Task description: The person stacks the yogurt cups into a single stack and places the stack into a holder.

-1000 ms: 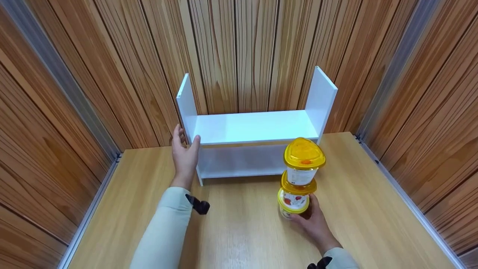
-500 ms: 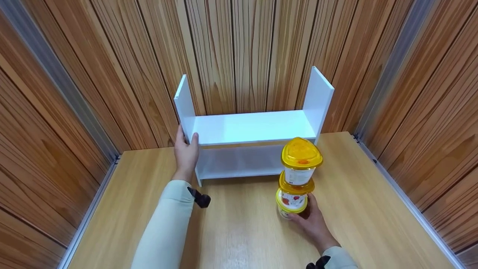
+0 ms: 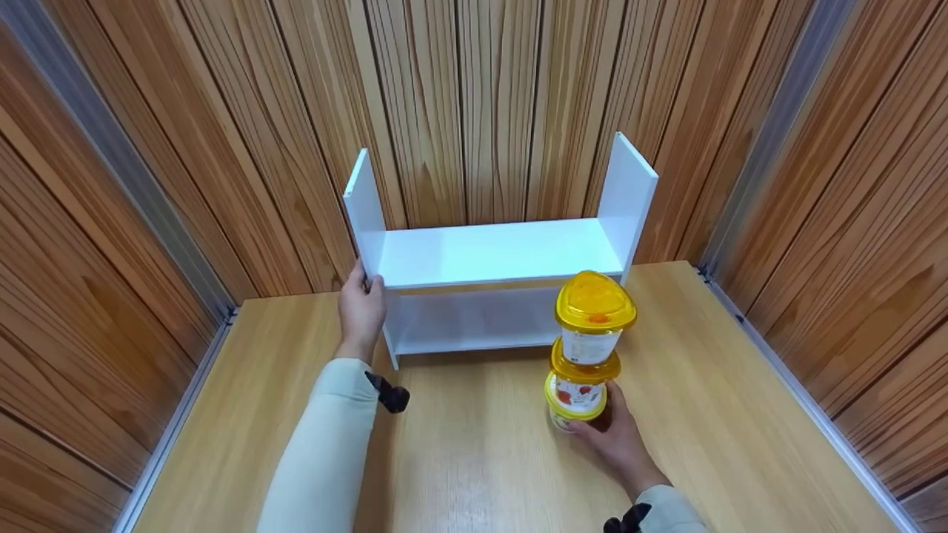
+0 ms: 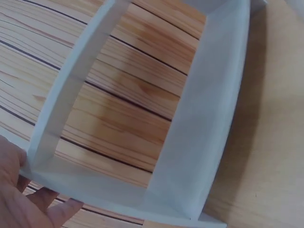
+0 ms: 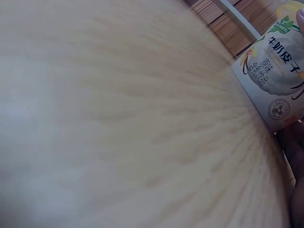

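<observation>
In the head view, my left hand [image 3: 361,311] grips the left side panel of a white two-tier shelf [image 3: 496,252], thumb toward the front edge. The left wrist view shows fingers [image 4: 66,211] at the outer side of that panel. To the shelf's front right, three yellow-lidded tubs stand stacked. The top tub [image 3: 590,346] has a domed lid, and the middle tub [image 3: 580,396] bears red fruit pictures. My right hand [image 3: 622,444] holds the bottom tub [image 3: 561,423] from the right. A printed white tub [image 5: 268,76] fills the right wrist view's right edge, partly cut off.
The shelf stands on a light wooden table [image 3: 474,459] near the wood-panelled back wall [image 3: 496,111]. Panelled side walls with metal corner strips enclose the table left and right. The tubs overlap the shelf's lower right part in the head view.
My left hand has closed onto the shelf's left panel, its fingers having been spread beside it earlier. The whole scene shifts slightly left; my right hand stays on the bottom tub.
</observation>
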A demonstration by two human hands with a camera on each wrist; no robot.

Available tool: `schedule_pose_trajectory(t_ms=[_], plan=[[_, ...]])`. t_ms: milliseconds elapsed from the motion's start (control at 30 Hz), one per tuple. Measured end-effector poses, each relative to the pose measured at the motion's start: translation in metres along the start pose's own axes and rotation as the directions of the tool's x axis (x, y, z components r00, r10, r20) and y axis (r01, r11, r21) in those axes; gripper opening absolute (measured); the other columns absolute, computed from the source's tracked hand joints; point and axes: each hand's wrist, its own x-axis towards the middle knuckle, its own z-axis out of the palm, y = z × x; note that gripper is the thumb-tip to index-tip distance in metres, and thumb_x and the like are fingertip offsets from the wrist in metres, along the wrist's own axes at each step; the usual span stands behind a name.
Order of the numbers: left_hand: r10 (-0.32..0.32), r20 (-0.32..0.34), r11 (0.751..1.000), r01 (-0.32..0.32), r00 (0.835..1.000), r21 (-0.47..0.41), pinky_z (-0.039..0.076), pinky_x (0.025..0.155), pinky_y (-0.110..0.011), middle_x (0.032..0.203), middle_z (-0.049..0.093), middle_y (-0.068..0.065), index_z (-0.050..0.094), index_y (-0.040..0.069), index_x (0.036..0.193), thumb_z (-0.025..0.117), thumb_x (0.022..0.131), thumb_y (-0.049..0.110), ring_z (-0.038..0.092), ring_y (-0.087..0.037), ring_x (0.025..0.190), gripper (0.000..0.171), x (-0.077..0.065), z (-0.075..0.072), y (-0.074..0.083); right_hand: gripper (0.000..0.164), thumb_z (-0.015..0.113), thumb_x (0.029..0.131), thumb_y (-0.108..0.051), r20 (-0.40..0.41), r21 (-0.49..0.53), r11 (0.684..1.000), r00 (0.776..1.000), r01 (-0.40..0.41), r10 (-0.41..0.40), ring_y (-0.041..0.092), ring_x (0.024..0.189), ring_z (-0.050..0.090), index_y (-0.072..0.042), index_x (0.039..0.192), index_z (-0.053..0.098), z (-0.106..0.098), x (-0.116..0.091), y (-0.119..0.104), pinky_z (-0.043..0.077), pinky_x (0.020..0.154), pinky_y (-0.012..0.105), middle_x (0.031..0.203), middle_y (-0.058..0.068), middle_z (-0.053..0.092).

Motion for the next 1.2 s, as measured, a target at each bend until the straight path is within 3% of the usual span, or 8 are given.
schedule_pose_trajectory(t_ms=[267, 600, 867, 1200], plan=[[-0.013, 0.006, 1.0, 0.013, 1.0, 0.02, 0.036, 0.116, -0.043, 0.165, 0.028, -0.003, 0.025, 0.021, 0.161, 0.044, 0.109, 0.023, 0.031, -0.024, 0.149, 0.056, -0.0003, -0.0017, -0.0041, 0.105, 0.09, 0.07, -0.045, 0.025, 0.054, 0.998, 0.999, -0.039, 0.038, 0.027, 0.138, 0.043, -0.036, 0.153, 0.026, -0.0004, 0.0007, -0.0031, 0.032, 0.117, 0.053, 0.152, -0.003, 0.042], [-0.025, 0.001, 0.999, 0.025, 1.0, 0.045, 0.037, 0.115, -0.045, 0.164, 0.03, -0.003, 0.025, 0.023, 0.161, 0.043, 0.109, 0.028, 0.034, -0.024, 0.148, 0.056, -0.0007, 0.0001, -0.006, 0.107, 0.09, 0.069, -0.048, 0.019, 0.045, 0.998, 0.998, -0.054, 0.053, 0.027, 0.137, 0.044, -0.037, 0.153, 0.025, -0.0007, -0.0006, -0.0039, 0.034, 0.116, 0.053, 0.152, -0.004, 0.042], [0.015, -0.015, 0.998, -0.014, 1.0, 0.062, 0.038, 0.114, -0.044, 0.162, 0.034, -0.005, 0.028, 0.02, 0.16, 0.046, 0.108, 0.025, 0.035, -0.024, 0.146, 0.055, -0.0017, 0.0015, -0.006, 0.101, 0.089, 0.074, -0.043, 0.021, 0.026, 0.999, 0.999, 0.033, -0.033, 0.028, 0.137, 0.045, -0.033, 0.152, 0.026, -0.0028, -0.0018, -0.0031, 0.033, 0.117, 0.053, 0.152, 0.001, 0.043], [0.007, -0.007, 0.999, -0.006, 1.0, 0.049, 0.038, 0.114, -0.042, 0.164, 0.03, -0.005, 0.025, 0.019, 0.161, 0.044, 0.109, 0.027, 0.035, -0.024, 0.147, 0.056, -0.0015, 0.002, -0.0076, 0.108, 0.09, 0.069, -0.045, 0.027, 0.041, 0.999, 0.999, -0.032, 0.03, 0.029, 0.14, 0.042, -0.033, 0.154, 0.024, -0.0045, -0.0013, -0.0045, 0.032, 0.117, 0.053, 0.154, -0.001, 0.04]])
